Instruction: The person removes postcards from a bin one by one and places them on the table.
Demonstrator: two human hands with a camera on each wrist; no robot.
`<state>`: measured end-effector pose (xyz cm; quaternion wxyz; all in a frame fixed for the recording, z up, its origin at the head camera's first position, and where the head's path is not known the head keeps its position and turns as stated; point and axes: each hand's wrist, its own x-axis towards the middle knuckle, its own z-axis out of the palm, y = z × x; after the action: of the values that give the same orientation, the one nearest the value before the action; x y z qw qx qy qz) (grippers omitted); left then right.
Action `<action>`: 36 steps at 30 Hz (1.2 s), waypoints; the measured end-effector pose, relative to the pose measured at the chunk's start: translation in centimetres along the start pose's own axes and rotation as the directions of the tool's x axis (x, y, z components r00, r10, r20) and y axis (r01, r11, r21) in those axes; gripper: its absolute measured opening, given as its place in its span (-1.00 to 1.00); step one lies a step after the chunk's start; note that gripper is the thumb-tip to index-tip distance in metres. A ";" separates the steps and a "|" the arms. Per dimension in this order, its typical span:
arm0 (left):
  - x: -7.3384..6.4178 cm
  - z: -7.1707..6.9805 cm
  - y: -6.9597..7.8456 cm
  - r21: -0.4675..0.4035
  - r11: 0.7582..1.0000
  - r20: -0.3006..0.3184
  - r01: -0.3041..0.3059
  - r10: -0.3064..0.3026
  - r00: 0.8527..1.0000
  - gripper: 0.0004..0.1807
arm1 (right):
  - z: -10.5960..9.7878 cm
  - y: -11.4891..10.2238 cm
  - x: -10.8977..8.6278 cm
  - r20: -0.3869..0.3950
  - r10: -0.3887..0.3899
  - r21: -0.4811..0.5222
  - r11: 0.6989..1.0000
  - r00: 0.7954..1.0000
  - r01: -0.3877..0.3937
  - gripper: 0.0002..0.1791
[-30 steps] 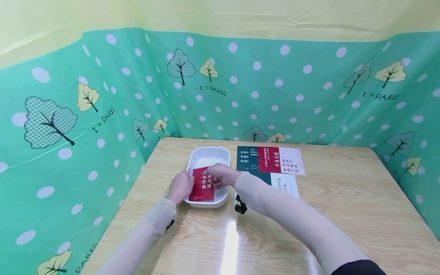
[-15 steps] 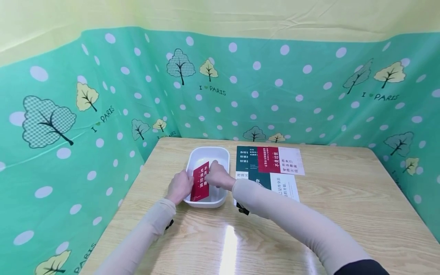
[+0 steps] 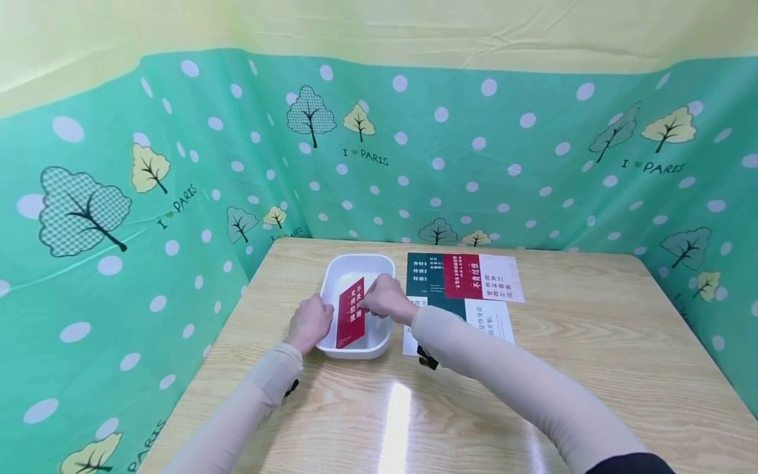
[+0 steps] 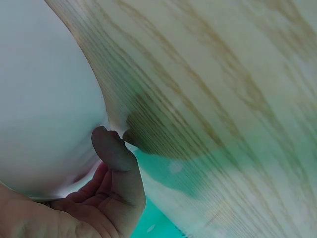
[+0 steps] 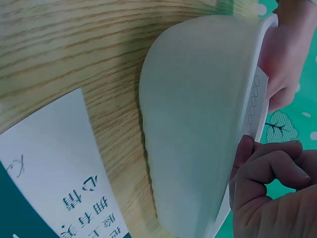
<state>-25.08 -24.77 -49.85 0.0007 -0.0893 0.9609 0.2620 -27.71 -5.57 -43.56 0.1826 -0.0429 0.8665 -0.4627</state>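
Note:
A white plastic basin (image 3: 379, 342) stands on the table, and my left hand (image 3: 310, 322) grips its left rim. In the left wrist view, the thumb and fingers of that hand (image 4: 116, 183) curl over the rim. Inside the basin a red postcard (image 3: 351, 316) with white lettering stands tilted, its printed face turned to the left. My right hand (image 3: 386, 297) pinches the card's right edge. The right wrist view has the card's pale back (image 5: 255, 106), with a row of small printed outlines, showing above the basin wall, partly hidden by the rim.
Right of the basin several postcards lie overlapping: a red and white one (image 3: 463, 276), dark green ones (image 3: 418, 280) and a white one (image 3: 500, 322). The wooden table (image 3: 592, 342) meets a green dotted curtain (image 3: 438, 158) at the back and sides.
The red postcard lay flatter in the basin under my right hand; it has been tipped up on edge and shifted slightly right. My left hand has stayed on the rim.

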 end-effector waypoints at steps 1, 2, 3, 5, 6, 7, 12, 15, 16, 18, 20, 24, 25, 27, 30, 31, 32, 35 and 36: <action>0.0 0.0 0.0 -0.004 1.000 0.002 0.004 -0.004 1.000 -0.64 | -0.2 0.1 0.0 -0.006 -0.001 0.001 1.000 1.000 0.001 -0.88; 0.0 0.0 0.0 -0.009 1.000 0.006 0.011 -0.011 1.000 -0.63 | -0.3 0.2 0.0 -0.011 -0.001 0.000 1.000 1.000 0.001 -0.88; 0.0 0.0 0.0 -0.013 1.000 0.010 0.017 -0.016 1.000 -0.62 | -0.5 0.4 0.0 -0.014 -0.004 0.000 1.000 1.000 0.004 -0.88; 0.0 0.0 0.0 -0.024 0.999 0.016 0.024 -0.023 1.000 -0.60 | -0.8 0.5 -0.1 -0.011 -0.004 0.002 1.000 1.000 0.004 -0.89; 0.1 0.0 0.0 -0.027 0.999 0.017 0.025 -0.025 1.000 -0.60 | -0.9 0.6 -0.1 -0.011 -0.008 0.001 1.000 1.000 0.008 -0.90; 0.0 0.0 0.1 -0.031 0.999 0.020 0.026 -0.025 0.999 -0.60 | -1.1 0.7 -0.2 -0.009 -0.011 -0.003 1.000 1.000 0.011 -0.90; 0.0 -0.1 0.2 -0.026 0.999 0.025 0.029 -0.028 0.999 -0.64 | -1.8 0.8 -0.6 -0.029 -0.028 -0.023 0.999 0.999 0.027 -0.92; 0.0 -0.3 0.4 -0.014 0.999 0.028 0.030 -0.029 0.999 -0.66 | -2.0 0.9 -0.8 -0.046 -0.029 -0.031 0.999 0.999 0.028 -0.92; 0.0 -0.3 0.4 -0.011 0.999 0.027 0.031 -0.031 0.999 -0.67 | -2.1 1.0 -0.8 -0.052 -0.031 -0.032 0.999 0.998 0.029 -0.92; 0.0 -0.4 0.4 -0.010 0.999 0.031 0.031 -0.031 0.999 -0.66 | -2.3 1.1 -1.0 -0.068 -0.036 -0.030 0.999 0.997 0.034 -0.93; -0.1 -0.3 0.3 -0.019 0.999 0.038 0.038 -0.037 0.999 -0.65 | -2.4 1.2 -1.0 -0.084 -0.042 -0.019 0.999 0.996 0.040 -0.94; -0.1 -0.2 0.1 -0.020 0.999 0.032 0.047 -0.047 0.998 -0.64 | -2.7 1.4 -1.1 -0.095 -0.045 0.003 0.999 0.994 0.046 -0.94; -0.1 -0.1 0.0 -0.023 0.999 0.032 0.049 -0.048 0.998 -0.64 | -2.8 1.5 -1.1 -0.094 -0.045 0.007 0.999 0.995 0.046 -0.94; -0.1 0.0 0.0 -0.020 0.999 0.028 0.042 -0.042 0.999 -0.63 | -3.0 1.5 -1.2 -0.097 -0.046 0.007 0.999 0.994 0.046 -0.93; 0.0 0.1 -0.1 -0.026 0.999 0.030 0.032 -0.032 0.999 -0.63 | -3.4 1.6 -1.4 -0.106 -0.041 0.008 0.999 0.993 0.042 -0.94; 0.0 0.1 -0.1 -0.029 0.999 0.030 0.029 -0.029 0.999 -0.63 | -3.5 1.7 -1.4 -0.110 -0.041 0.011 0.999 0.993 0.043 -0.94; 0.1 0.1 -0.1 -0.029 0.999 0.030 0.026 -0.025 0.999 -0.63 | -3.6 1.7 -1.4 -0.114 -0.041 0.014 0.999 0.993 0.043 -0.95; 0.2 0.0 -0.2 -0.030 0.999 0.036 0.024 -0.023 0.999 -0.63 | -3.9 1.9 -1.6 -0.120 -0.045 0.034 0.998 0.992 0.049 -0.96; 0.2 0.0 -0.1 -0.031 0.999 0.039 0.024 -0.023 0.999 -0.63 | -4.1 2.0 -1.7 -0.122 -0.045 0.044 0.998 0.992 0.051 -0.95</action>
<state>-25.29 -24.93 -49.88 0.0208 -0.0954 0.9554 0.2786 -27.41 -0.81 -42.70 0.1196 -0.0314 0.8636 -0.4887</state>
